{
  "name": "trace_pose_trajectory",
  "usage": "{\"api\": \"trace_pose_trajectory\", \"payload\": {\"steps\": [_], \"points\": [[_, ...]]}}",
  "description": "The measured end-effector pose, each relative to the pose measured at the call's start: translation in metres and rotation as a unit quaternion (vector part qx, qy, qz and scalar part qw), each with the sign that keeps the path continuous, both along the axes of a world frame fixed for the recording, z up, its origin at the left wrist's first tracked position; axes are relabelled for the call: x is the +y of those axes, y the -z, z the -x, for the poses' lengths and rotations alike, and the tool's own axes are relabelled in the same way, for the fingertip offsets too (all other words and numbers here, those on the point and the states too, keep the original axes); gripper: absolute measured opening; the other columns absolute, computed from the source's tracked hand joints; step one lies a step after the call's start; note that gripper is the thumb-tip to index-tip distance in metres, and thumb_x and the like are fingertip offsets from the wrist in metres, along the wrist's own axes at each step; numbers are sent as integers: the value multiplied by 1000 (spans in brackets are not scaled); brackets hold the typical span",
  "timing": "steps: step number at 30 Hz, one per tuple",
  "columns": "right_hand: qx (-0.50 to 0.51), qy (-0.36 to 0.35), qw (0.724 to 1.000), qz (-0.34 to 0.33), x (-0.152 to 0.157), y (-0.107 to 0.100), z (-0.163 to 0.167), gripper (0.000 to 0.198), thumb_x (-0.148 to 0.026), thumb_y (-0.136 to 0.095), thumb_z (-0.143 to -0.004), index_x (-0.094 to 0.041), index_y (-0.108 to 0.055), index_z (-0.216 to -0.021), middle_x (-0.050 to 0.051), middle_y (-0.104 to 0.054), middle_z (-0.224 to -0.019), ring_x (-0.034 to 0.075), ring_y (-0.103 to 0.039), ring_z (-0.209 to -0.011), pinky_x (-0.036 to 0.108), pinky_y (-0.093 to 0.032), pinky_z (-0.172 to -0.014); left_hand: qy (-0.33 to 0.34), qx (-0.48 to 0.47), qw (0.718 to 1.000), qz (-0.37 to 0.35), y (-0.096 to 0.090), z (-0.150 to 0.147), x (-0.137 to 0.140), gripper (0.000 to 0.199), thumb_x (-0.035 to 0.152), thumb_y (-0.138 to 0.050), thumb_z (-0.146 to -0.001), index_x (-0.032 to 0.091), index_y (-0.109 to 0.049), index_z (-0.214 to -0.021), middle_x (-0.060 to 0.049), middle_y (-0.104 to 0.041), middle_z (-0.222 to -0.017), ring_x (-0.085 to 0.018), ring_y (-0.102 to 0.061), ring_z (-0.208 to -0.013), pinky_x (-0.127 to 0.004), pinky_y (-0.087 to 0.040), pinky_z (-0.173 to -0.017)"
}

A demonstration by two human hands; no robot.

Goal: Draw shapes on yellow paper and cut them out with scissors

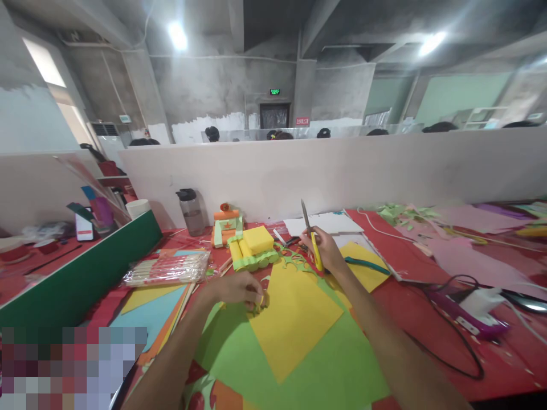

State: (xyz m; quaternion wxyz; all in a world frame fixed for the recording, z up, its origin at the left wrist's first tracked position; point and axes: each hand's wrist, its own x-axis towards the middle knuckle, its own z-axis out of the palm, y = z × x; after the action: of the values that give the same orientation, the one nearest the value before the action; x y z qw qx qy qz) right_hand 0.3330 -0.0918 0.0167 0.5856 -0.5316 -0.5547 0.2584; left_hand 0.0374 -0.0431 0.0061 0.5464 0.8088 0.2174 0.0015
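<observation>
My right hand is closed around a pair of scissors with yellow handles, its blades pointing up. My left hand has its fingers curled in a pinch at the left edge of a yellow paper sheet. A small yellow paper piece shows at the left fingertips, partly hidden by them. Under the yellow sheet lies a larger green sheet. Just beyond stands a yellow paper model with a green band along its base, and behind it an orange and pale green one with a star.
Green paper scraps lie behind the yellow sheet. Wrapped sticks rest at left near a water bottle and a green divider. A teal-handled tool and a purple power strip with cables are at right.
</observation>
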Motion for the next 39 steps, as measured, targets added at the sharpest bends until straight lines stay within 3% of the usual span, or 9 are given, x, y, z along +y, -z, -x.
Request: {"api": "trace_pose_trajectory", "payload": {"steps": [5, 9, 12, 15, 19, 25, 29, 34, 39], "points": [[-17, -64, 997, 38, -4, -4, 9, 37, -52, -71, -80, -21, -61, -99, -1, -62, -69, 10, -48, -45, 21, -39, -39, -31, -47, 996, -74, -7, 5, 0, 38, 54, -59, -89, 18, -74, -88, -5, -64, -68, -14, -57, -58, -24, -44, -55], [13, -135, 987, 83, -9, -2, 37, 36, -48, -72, -80, -23, -59, -103, -7, -54, -58, 10, -45, -42, 21, -39, -39, -140, -122, 975, -121, -5, -1, 2, 39, 54, -57, -90, 18, -69, -99, -2, -63, -74, -14, -56, -62, -23, -42, -56], [23, -165, 983, 80, -15, -2, 62, 34, -44, -74, -78, -24, -59, -102, -7, -52, -59, 11, -46, -45, 22, -39, -44, -209, -183, 954, -110, -2, -11, 0, 39, 51, -63, -87, 19, -62, -109, 0, -60, -74, -14, -57, -67, -23, -43, -60], [9, -185, 981, 56, -21, -6, 79, 31, -43, -73, -78, -23, -60, -98, -4, -55, -66, 13, -50, -55, 25, -42, -54, -233, -221, 944, -80, -3, -20, -7, 36, 51, -66, -86, 18, -57, -97, 3, -54, -68, -12, -53, -63, -23, -41, -58], [12, -176, 983, 46, -22, -8, 86, 30, -41, -73, -78, -23, -59, -98, -2, -57, -73, 15, -54, -64, 27, -43, -61, -239, -224, 943, -59, -9, -26, -18, 40, 54, -69, -82, 16, -56, -82, 2, -54, -65, -10, -49, -59, -22, -38, -57], [100, -137, 985, 34, -15, 6, 86, 32, -33, -73, -77, -23, -57, -103, -4, -54, -75, 10, -44, -55, 23, -36, -51, -257, -229, 939, 11, -12, -30, -24, 51, 57, -79, -69, 17, -58, -92, 3, -56, -69, -12, -54, -60, -23, -40, -57], [122, -97, 988, 2, -13, 10, 86, 34, -34, -75, -74, -22, -58, -101, -3, -56, -78, 11, -45, -57, 24, -37, -53, -266, -245, 932, -2, -11, -32, -25, 48, 59, -75, -74, 16, -53, -72, 3, -53, -65, -10, -50, -60, -23, -38, -58], [141, -76, 987, -18, -11, 14, 87, 34, -37, -75, -74, -22, -58, -101, -4, -58, -77, 11, -48, -57, 23, -37, -52, -246, -273, 930, 35, -11, -32, -25, 46, 55, -76, -75, 18, -53, -88, 3, -55, -75, -10, -52, -62, -23, -40, -61], [104, -63, 992, -33, -13, 12, 90, 31, -36, -75, -74, -23, -58, -98, -4, -59, -74, 11, -47, -54, 25, -39, -52, -267, -271, 925, -15, -15, -33, -28, 42, 56, -69, -81, 17, -54, -76, 2, -54, -65, -10, -50, -60, -24, -39, -59]]}}
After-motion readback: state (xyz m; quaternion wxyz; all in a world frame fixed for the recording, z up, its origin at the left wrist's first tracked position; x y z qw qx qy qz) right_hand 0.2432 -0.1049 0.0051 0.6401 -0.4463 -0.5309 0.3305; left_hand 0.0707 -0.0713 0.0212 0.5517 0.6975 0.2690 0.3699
